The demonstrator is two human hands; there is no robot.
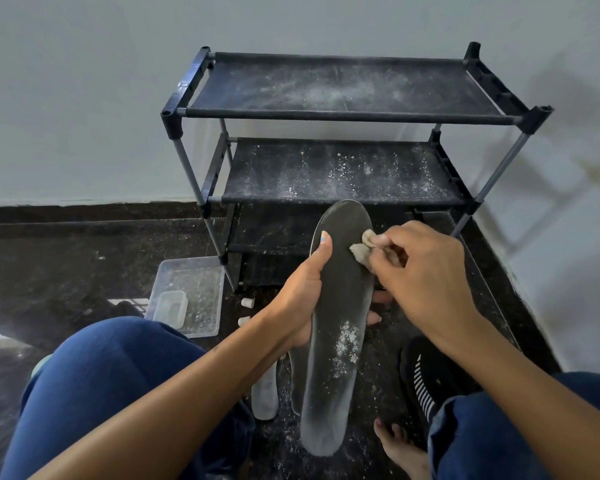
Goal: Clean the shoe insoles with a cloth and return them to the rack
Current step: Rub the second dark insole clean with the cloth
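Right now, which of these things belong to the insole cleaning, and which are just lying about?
Part of the job: insole, cloth, rack, left hand, right hand.

Lying about: plastic tray, black shoe, small white caps.

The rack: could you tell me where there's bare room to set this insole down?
The rack's top and middle shelves hold nothing but white dust, rail to rail. The floor by your feet is crowded: tray, white insole, black shoe.
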